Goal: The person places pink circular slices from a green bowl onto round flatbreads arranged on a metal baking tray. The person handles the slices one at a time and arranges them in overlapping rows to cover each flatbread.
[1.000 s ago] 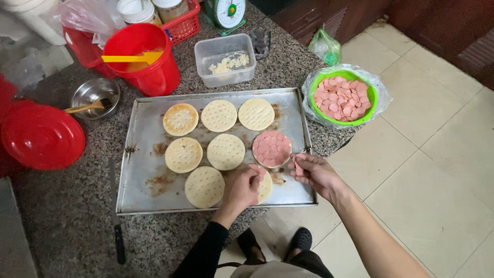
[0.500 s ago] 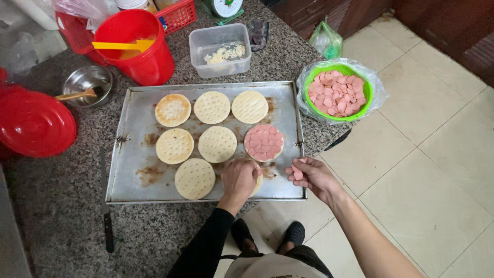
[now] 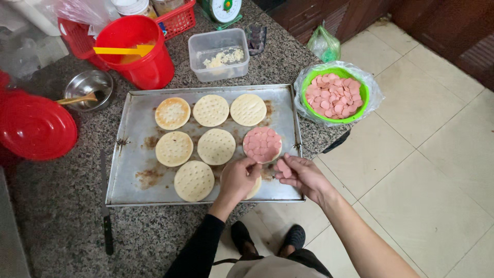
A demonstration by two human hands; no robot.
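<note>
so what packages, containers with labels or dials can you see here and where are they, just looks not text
Kitchen scale: top edge, behind the tub; green body, round white dial.
Clear plastic tub: behind the baking tray; rectangular, pale crumbs inside.
Green bowl: right of the tray; round, lined with clear plastic, full of pink sausage slices.
Green plastic bag: on the floor past the counter; knotted.
Red basket: top, holding jars; their labels are too small to tell.

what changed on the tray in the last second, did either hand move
Hardly anything. The left hand stayed on the front dough round, and the right hand kept its pink meat slices, edging slightly nearer the left. The topped round, plain rounds, tray and green bowl stayed put.
</note>
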